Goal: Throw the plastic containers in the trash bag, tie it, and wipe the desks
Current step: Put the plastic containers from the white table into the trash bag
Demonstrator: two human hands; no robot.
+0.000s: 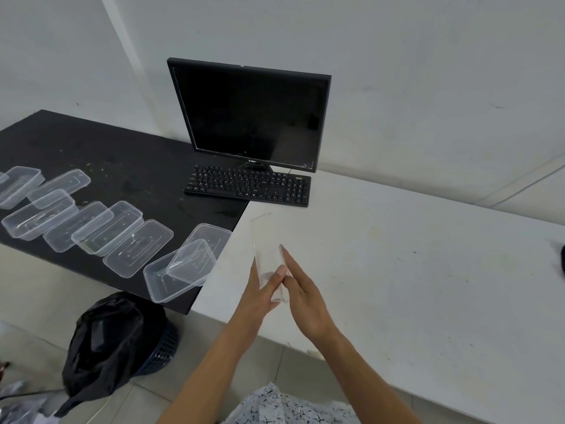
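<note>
A clear plastic container point(265, 240) stands on edge above the white desk point(412, 270), pressed between my left hand point(260, 298) and my right hand point(305, 298). Both hands lie flat against its sides, fingers stretched out. Several more clear containers and lids point(122, 237) are spread over the black desk point(91, 142) to the left; one pair point(183, 267) overhangs its front edge. A black trash bag point(104, 347) sits in a dark blue basket point(165, 347) on the floor below that edge.
A black monitor point(250, 114) and black keyboard point(247, 186) stand at the back where the two desks meet. A dark object point(562, 258) shows at the right edge of the white desk. The walls are white and the floor is tiled.
</note>
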